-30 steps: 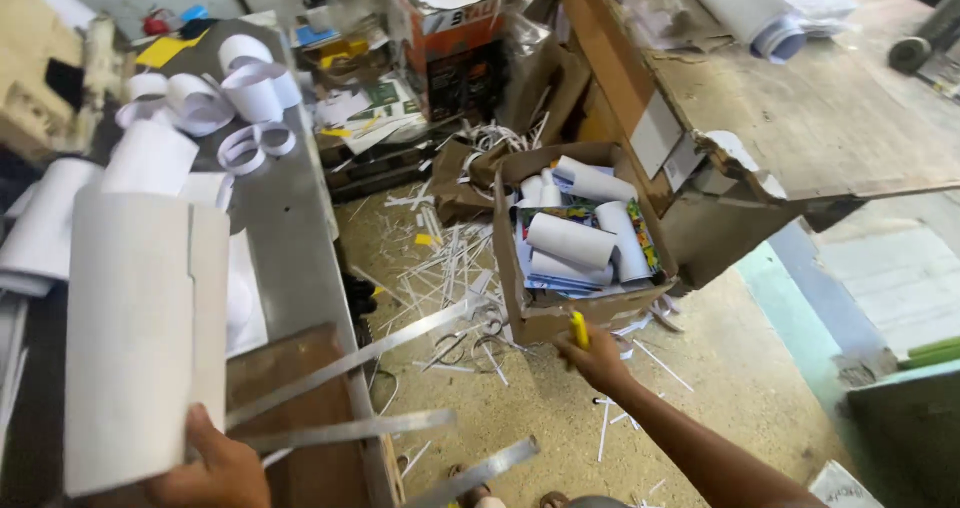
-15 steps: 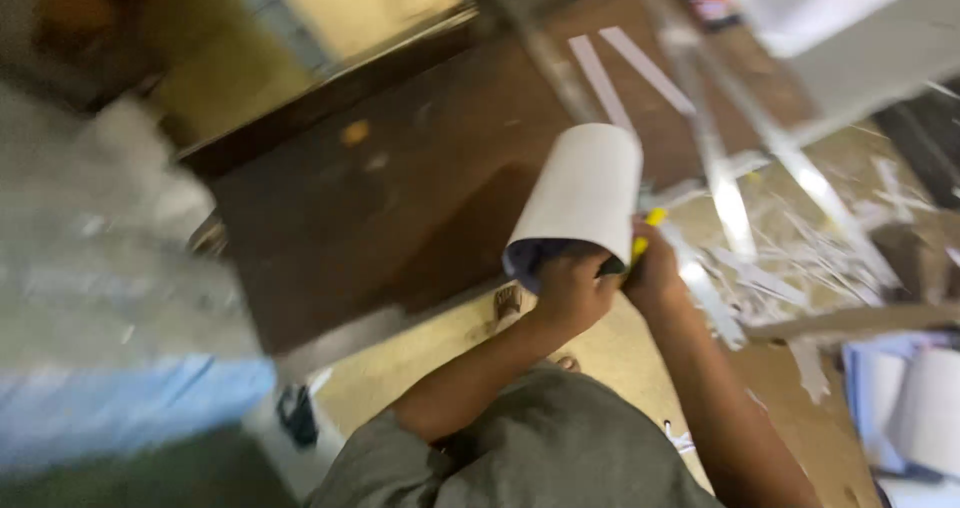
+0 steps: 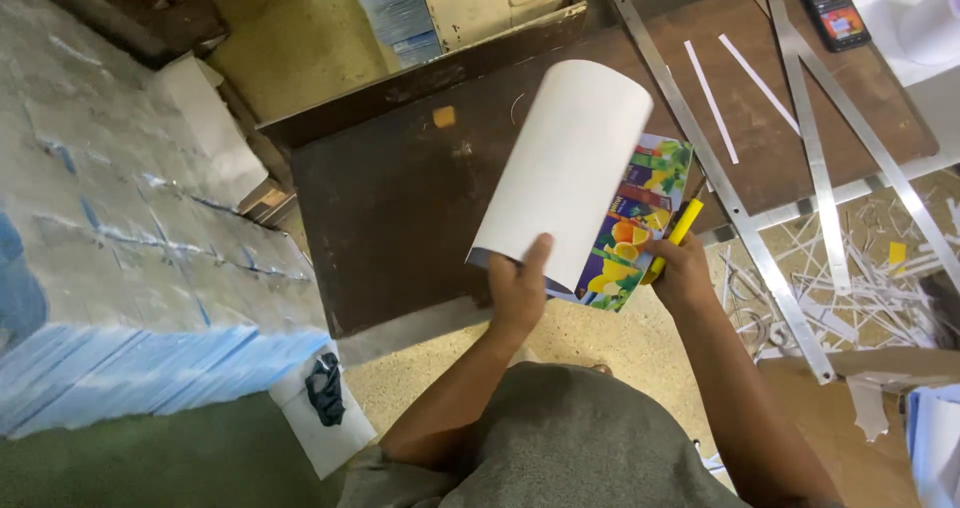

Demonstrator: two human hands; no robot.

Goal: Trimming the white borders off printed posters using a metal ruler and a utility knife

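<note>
A dark brown worktop (image 3: 400,188) is seen from above, with long metal straightedges (image 3: 700,158) laid across its right side. Over its near edge a rolled sheet (image 3: 565,168), white outside and printed inside, is held off the surface. The roll's lower end is gripped by the left hand (image 3: 518,293); the printed edge is pinched by the right hand (image 3: 680,273), which also clasps a yellow cutter (image 3: 672,236). The blade is best kept off the paper and the curl kept even.

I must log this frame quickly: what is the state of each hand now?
Left hand: closed on the lower end of the paper roll.
Right hand: closed, holding a yellow cutter against the roll's printed edge.
</note>
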